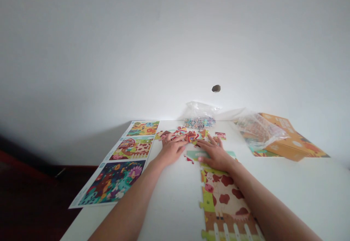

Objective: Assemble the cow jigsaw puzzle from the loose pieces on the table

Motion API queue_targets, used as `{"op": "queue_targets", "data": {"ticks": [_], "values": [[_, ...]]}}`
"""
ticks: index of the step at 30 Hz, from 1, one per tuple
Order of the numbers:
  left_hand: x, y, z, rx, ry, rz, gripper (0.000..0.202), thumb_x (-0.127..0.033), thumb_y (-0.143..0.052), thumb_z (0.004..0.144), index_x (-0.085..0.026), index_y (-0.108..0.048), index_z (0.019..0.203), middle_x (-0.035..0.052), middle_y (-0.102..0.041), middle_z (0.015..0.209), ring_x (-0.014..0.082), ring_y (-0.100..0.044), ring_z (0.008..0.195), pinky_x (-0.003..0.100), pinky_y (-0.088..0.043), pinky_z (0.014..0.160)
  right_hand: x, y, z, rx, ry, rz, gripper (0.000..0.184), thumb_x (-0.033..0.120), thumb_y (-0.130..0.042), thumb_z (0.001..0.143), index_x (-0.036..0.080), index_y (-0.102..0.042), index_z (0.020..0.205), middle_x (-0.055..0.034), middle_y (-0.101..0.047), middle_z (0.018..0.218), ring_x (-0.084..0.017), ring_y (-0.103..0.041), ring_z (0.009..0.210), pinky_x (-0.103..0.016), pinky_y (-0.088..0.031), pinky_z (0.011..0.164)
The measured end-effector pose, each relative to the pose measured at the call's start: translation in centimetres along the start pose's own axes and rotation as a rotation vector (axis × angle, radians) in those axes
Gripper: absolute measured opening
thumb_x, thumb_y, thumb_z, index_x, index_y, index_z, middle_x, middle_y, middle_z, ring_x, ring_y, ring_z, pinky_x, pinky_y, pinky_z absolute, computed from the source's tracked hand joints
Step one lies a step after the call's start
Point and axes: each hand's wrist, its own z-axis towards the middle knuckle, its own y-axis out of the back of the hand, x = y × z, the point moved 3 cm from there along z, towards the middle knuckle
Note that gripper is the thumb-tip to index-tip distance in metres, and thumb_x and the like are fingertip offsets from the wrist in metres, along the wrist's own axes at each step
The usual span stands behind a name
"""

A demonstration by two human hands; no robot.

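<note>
A pile of loose jigsaw pieces (192, 136), mostly red, lies toward the back of the white table. My left hand (171, 150) rests at the pile's left side, fingers stretched over some pieces. On the other side, my right hand (216, 154) lies flat with its fingers spread, near the pile and over the top end of a partly joined cow puzzle (225, 199). My right forearm hides the puzzle's right edge. One small red-and-white piece (189, 159) lies apart between my hands, and a pink-faced piece (220, 135) sits beyond my right fingertips.
A reference sheet (131, 148) with three printed pictures lies at the left edge. Against the wall stands a clear bag of pieces (201, 119). At the right, another plastic bag (259, 129) overlaps an orange box (290, 142). The wall has a hole (216, 88).
</note>
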Motion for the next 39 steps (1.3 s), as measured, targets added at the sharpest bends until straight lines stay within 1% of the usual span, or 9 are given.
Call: {"op": "queue_targets", "data": {"ticks": [5,9,14,20,22,25,29,36,39], "values": [[1.0,-0.1,0.1,-0.055,0.085,0.030,0.033,-0.036,-0.058,0.090,-0.034,-0.070,0.121,0.0000,-0.063,0.135,0.0334,-0.041,0.127,0.052,-0.028,0.107,-0.6,0.3,0.2,-0.113,-0.067,-0.039,0.051,0.057,-0.050,0.094,0.033,-0.054,0.139,-0.0057,-0.051,0.146,-0.034,-0.029,0.142,-0.066,-0.005,0.116],[0.8,-0.1,0.0,-0.066,0.075,0.023,0.035,-0.035,-0.058,0.090,-0.032,-0.068,0.123,0.0014,-0.062,0.137,0.0337,-0.040,0.129,0.053,-0.027,0.108,-0.8,0.5,0.1,-0.174,-0.087,-0.090,0.045,0.056,-0.051,0.094,0.033,-0.061,0.132,-0.0066,-0.056,0.140,-0.032,-0.035,0.137,-0.064,-0.006,0.117],[-0.1,-0.2,0.0,0.034,-0.028,-0.015,0.042,-0.035,-0.055,0.092,-0.040,-0.060,0.134,-0.0019,-0.055,0.145,0.0361,-0.030,0.138,0.059,-0.020,0.112,-0.4,0.2,0.0,-0.077,0.000,-0.044,0.053,0.065,-0.048,0.092,0.038,-0.056,0.137,-0.0025,-0.042,0.154,-0.037,-0.019,0.147,-0.070,-0.007,0.114],[-0.1,0.0,-0.1,0.031,0.003,-0.036,0.043,-0.039,-0.058,0.091,-0.034,-0.061,0.133,0.0005,-0.056,0.144,0.0385,-0.030,0.137,0.061,-0.018,0.113,-1.3,0.2,0.2,-0.153,-0.075,-0.062,0.048,0.062,-0.042,0.096,0.034,-0.063,0.129,-0.0044,-0.053,0.145,-0.038,-0.028,0.144,-0.075,-0.004,0.112],[0.0,-0.2,-0.1,0.033,-0.007,-0.043,0.040,-0.039,-0.057,0.091,-0.033,-0.063,0.131,0.0002,-0.057,0.143,0.0387,-0.030,0.137,0.062,-0.017,0.113,-1.2,0.3,0.2,-0.147,-0.053,-0.052,0.053,0.064,-0.041,0.095,0.034,-0.057,0.136,-0.0044,-0.047,0.151,-0.040,-0.024,0.146,-0.076,-0.006,0.111],[0.0,-0.5,0.0,0.049,-0.031,-0.068,0.039,-0.037,-0.054,0.094,-0.036,-0.063,0.131,-0.0002,-0.058,0.142,0.0384,-0.027,0.139,0.064,-0.014,0.113,-0.5,0.3,0.1,-0.070,0.048,0.000,0.062,0.067,-0.039,0.095,0.034,-0.043,0.148,-0.0029,-0.035,0.159,-0.040,-0.012,0.149,-0.075,-0.009,0.111],[0.0,-0.6,0.0,0.039,-0.036,-0.089,0.037,-0.036,-0.053,0.094,-0.038,-0.064,0.130,0.0004,-0.060,0.140,0.0369,-0.029,0.139,0.062,-0.014,0.114,-0.1,0.2,-0.1,-0.024,0.068,0.037,0.062,0.067,-0.035,0.096,0.034,-0.044,0.148,-0.0041,-0.041,0.155,-0.041,-0.015,0.148,-0.077,-0.005,0.111],[0.0,-0.5,-0.1,0.035,-0.028,-0.058,0.044,-0.036,-0.055,0.093,-0.036,-0.056,0.137,0.0005,-0.057,0.143,0.0368,-0.032,0.136,0.061,-0.017,0.113,-1.4,-0.1,0.3,-0.237,-0.062,-0.092,0.047,0.062,-0.041,0.097,0.034,-0.062,0.128,-0.0065,-0.058,0.137,-0.038,-0.036,0.136,-0.074,-0.011,0.110],[-0.1,-0.4,-0.1,0.010,-0.019,-0.033,0.049,-0.035,-0.056,0.092,-0.034,-0.053,0.140,0.0022,-0.057,0.142,0.0366,-0.033,0.134,0.058,-0.020,0.112,-2.0,-0.1,0.3,-0.315,-0.145,-0.143,0.042,0.060,-0.044,0.097,0.034,-0.067,0.121,-0.0065,-0.061,0.131,-0.038,-0.039,0.132,-0.074,-0.012,0.110]]}}
